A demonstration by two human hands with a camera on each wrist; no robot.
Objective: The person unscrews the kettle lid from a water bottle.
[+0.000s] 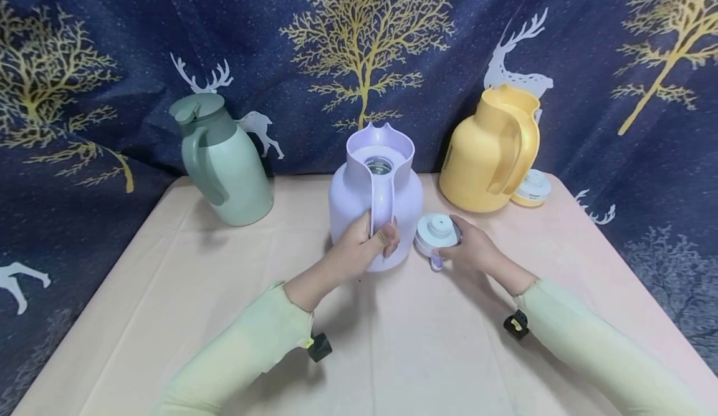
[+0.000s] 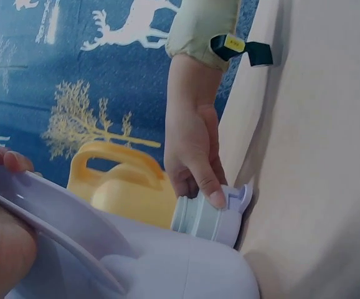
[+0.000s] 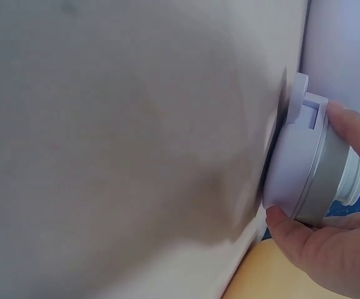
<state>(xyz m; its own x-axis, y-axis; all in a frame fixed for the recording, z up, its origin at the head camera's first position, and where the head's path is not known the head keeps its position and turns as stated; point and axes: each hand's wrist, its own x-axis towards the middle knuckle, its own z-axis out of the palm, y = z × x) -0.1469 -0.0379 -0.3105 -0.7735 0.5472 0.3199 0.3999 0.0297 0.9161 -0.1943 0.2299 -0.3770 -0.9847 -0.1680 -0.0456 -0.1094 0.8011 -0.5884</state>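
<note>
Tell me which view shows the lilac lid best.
The right wrist view: the lilac lid appears largest there, with its tab and the right hand gripping it. The head view shows it smaller, from above; the left wrist view shows it side-on beyond the lilac jug.

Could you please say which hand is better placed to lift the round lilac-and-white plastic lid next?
Probably the right hand: it grips the lid, while the left hand holds the curved handle of the rounded lilac plastic jug.
</note>
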